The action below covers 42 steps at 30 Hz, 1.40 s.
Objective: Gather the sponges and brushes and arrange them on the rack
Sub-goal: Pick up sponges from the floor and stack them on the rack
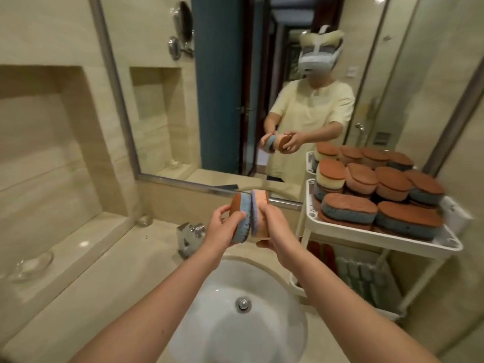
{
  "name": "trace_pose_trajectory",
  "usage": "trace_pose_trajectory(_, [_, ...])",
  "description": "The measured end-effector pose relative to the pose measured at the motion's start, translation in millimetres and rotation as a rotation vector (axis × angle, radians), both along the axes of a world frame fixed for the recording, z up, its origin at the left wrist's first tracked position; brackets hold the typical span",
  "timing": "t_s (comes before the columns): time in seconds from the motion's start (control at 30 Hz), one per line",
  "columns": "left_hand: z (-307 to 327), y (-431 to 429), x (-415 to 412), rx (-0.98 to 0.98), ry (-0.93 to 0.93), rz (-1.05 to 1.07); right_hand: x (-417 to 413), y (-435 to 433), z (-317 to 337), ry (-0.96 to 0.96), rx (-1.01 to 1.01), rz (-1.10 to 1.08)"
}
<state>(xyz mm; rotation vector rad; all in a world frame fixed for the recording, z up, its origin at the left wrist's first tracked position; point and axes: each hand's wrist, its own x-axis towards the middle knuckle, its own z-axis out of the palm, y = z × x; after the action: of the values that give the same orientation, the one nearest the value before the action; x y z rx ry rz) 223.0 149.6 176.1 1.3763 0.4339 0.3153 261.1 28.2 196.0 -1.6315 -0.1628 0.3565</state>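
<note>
Bathroom vanity in beige stone: above the white sink (209, 297), a person's left hand (222, 227) grips a blue sponge (241, 233) and the right hand (276, 231) clasps a peach sponge (259, 203), pressed face to face. At right, stacked sponges (348, 208) fill the white rack (379, 235).

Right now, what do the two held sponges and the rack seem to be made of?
Blue sponge: matte porous foam, pitted face, brown scouring-looking layer. Orange sponge: similar foam, purplish layer; texture blurred. Rack: likely glossy white moulded plastic, given smooth rounded rim.
</note>
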Motion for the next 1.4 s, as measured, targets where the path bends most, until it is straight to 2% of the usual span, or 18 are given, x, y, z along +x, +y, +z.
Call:
trace_pose_trajectory(0.23, [50.1,-46.8,47.9,0.016,-0.133,-0.198,28.7,-50.8,53.1,-0.048,0.121,-0.204])
trace_pose_trajectory(0.5, [85.5,-111.9,78.4,0.116,-0.289,-0.467,33.9,-137.7,82.2,-0.112,0.145,-0.364])
trace_pose_trajectory(0.67, [93.0,-142.8,91.5,0.303,-0.407,-0.537,38.4,-190.6,90.0,-0.237,-0.025,-0.495])
trace_pose_trajectory(0.8, [91.3,-155.2,103.3,0.539,-0.442,-0.518,41.4,-219.9,90.6,-0.368,-0.159,-0.567])
trace_pose_trajectory(0.93, [88.1,-160.5,111.4,0.906,-0.48,-0.472,49.1,-242.0,84.5,-0.499,-0.525,-0.596])
trace_pose_trajectory(1.07, [82.8,-165.2,115.3,1.161,-0.487,-0.387,57.4,-244.7,79.7,-0.583,-0.871,-0.57])
trace_pose_trajectory(1.23, [70.8,-170.9,118.0,1.308,-0.424,-0.315,67.3,-238.4,71.9,-0.61,-1.071,-0.527])
trace_pose_trajectory(1.4, [59.3,-173.6,122.8,1.305,-0.412,-0.294,72.0,-234.4,55.6,-0.635,-1.098,-0.592])
